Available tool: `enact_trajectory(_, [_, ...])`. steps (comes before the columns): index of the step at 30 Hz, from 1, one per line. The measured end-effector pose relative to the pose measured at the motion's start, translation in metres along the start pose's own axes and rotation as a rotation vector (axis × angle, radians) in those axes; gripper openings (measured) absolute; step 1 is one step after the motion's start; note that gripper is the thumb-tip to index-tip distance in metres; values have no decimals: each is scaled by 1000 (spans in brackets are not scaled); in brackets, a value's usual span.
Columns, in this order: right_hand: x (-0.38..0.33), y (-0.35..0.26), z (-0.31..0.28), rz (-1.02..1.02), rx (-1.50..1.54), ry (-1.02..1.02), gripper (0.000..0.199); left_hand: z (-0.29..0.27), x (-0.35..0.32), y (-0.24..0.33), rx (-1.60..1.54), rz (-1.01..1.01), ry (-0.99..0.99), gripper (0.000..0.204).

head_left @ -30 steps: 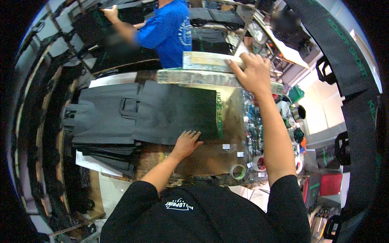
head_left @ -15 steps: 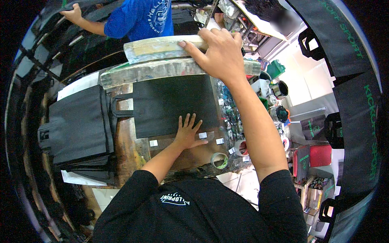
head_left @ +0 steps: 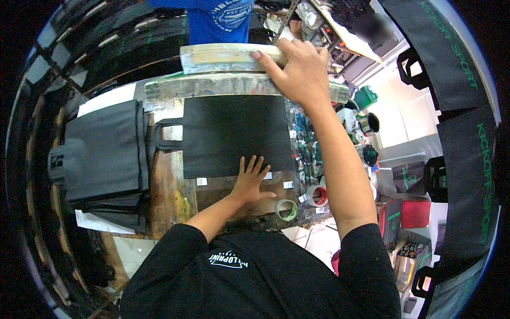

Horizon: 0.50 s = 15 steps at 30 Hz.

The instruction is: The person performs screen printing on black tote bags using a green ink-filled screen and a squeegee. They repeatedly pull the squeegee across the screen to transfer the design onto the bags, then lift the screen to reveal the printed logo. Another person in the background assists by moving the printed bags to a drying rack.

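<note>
A black bag point(head_left: 234, 130) with a loop handle lies flat on the worktable point(head_left: 172, 204). My left hand point(head_left: 251, 182) rests palm down at its near edge, fingers spread on the cloth. Beyond the bag, my right hand point(head_left: 303, 66) is closed on a squeegee point(head_left: 226, 55) with a pale wooden handle, the thumb along its near side. Just under it runs the paint-stained wooden edge of a screen frame point(head_left: 212, 86), above the bag's far end. Whether my fingers also grip the frame is hidden.
Black bags point(head_left: 106, 154) are stacked at the left. Tape rolls point(head_left: 286, 210) and small white tabs point(head_left: 288, 185) lie near the front edge. Open cans point(head_left: 368, 124) stand at the right. Printed black bags point(head_left: 462, 154) hang far right. A person in a blue shirt point(head_left: 220, 18) stands across the table.
My view has shifted slightly. My left hand has slid a little toward the bag's near edge. My right hand still holds the squeegee. The other person's outstretched hand has left view.
</note>
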State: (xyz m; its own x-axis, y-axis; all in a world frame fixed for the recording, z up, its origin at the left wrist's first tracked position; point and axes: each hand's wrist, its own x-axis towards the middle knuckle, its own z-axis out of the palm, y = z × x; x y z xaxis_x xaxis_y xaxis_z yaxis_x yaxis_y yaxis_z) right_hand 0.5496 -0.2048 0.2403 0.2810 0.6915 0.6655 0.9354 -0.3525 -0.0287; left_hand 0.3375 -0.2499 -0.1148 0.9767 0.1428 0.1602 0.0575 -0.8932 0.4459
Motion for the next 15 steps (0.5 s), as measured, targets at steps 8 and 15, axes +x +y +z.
enact_trajectory(8, [0, -5, -7, 17, -31, -56, 60, -24, -14, 11, -66, -108, -194, 115])
enact_trajectory(15, [-22, -16, -8, -9, -33, -25, 56, -157, -27, -18, -925, -345, 405, 102])
